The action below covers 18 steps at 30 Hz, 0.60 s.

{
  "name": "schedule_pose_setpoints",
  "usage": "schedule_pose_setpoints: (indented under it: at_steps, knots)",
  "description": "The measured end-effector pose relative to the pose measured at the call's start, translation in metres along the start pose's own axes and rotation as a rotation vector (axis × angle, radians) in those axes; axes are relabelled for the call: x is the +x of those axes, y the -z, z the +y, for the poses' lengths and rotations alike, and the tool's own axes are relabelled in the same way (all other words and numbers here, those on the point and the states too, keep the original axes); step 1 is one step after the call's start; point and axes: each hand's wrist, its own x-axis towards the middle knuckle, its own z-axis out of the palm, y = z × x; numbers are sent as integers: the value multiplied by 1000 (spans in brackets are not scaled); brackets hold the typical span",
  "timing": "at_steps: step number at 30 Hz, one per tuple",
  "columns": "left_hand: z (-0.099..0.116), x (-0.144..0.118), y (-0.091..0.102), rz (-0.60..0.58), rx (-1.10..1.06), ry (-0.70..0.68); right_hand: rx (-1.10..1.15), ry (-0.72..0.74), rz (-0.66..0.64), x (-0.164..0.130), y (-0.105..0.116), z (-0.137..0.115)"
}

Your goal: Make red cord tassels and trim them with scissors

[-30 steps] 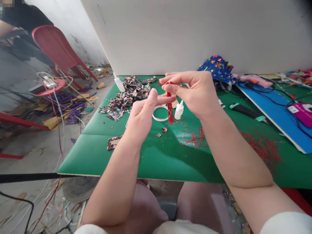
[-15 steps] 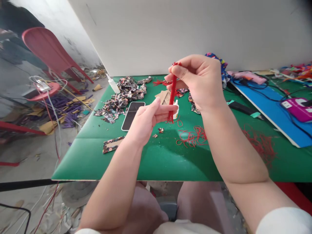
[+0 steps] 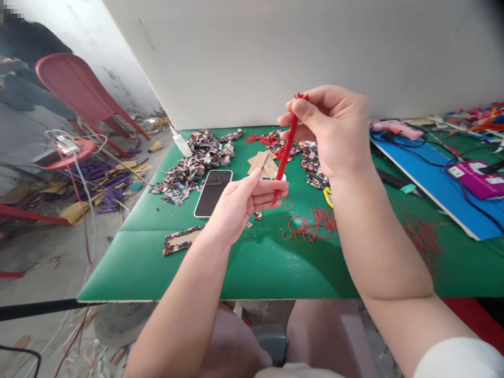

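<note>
A bundle of thin red cords [image 3: 287,147] slants between my two hands above the table. My right hand [image 3: 334,123] pinches its upper end between thumb and fingers, with short cut tips sticking out above. At the lower end, my left hand [image 3: 252,195] has its fingers stretched out sideways. The index finger crosses in front of the cords, and strands show below it over the other fingers, so the bundle passes between them. Loose red cords [image 3: 311,224] lie on the table below. Pieces of brown cardboard [image 3: 263,164] lie behind the left hand.
On the green table [image 3: 157,273] are a phone [image 3: 213,194], a white bottle [image 3: 181,144], crumpled floral fabric [image 3: 208,149], a fabric-edged card strip [image 3: 181,241] and yellow-handled scissors [image 3: 328,197]. Rightward lie a blue board [image 3: 433,184], a pink glue gun [image 3: 397,129] and a magenta device [image 3: 478,178].
My right hand has shifted slightly right, so the cord bundle now slants instead of hanging nearly upright. My left hand stays near its lower end. The view has tilted a little, and yellow scissor handles now show.
</note>
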Motion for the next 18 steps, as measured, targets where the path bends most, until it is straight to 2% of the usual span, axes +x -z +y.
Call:
schedule_pose_setpoints:
  at_steps: [8,18]
  knots:
    - [-2,-1,1,-39,17,4,69,50,-3,2,3,2]
    - [-5,-2,1,-89,-31,-3,25,45,70,7,7,3]
